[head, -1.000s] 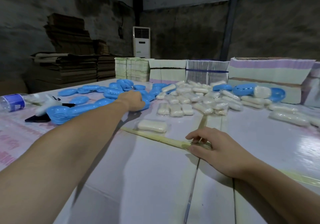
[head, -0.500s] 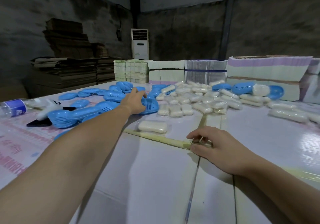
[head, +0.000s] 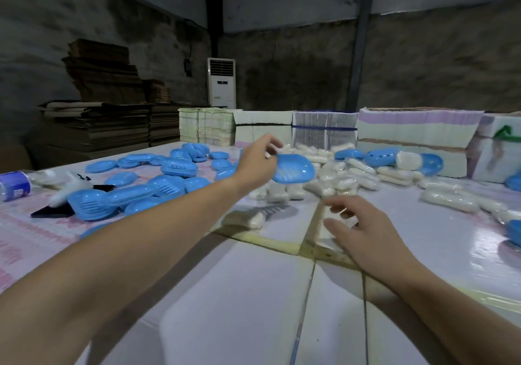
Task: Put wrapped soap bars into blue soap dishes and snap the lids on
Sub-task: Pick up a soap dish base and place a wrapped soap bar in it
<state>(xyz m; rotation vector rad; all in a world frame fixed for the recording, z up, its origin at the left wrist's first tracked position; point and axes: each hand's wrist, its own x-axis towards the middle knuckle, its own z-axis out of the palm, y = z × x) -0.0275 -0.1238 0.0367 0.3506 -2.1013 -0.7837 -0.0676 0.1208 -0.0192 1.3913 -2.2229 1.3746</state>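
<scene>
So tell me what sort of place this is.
Likely a warehouse or small packing workshop: bare concrete walls, flattened cardboard stacks, bundled printed cartons, and a table heaped with blue soap dishes and wrapped soap bars.

soap dish (head: 293,168): blue, slotted
wrapped soap bars (head: 332,180): cream-white in clear film
table (head: 239,308): white, pink print at left
bottle label (head: 14,185): blue
</scene>
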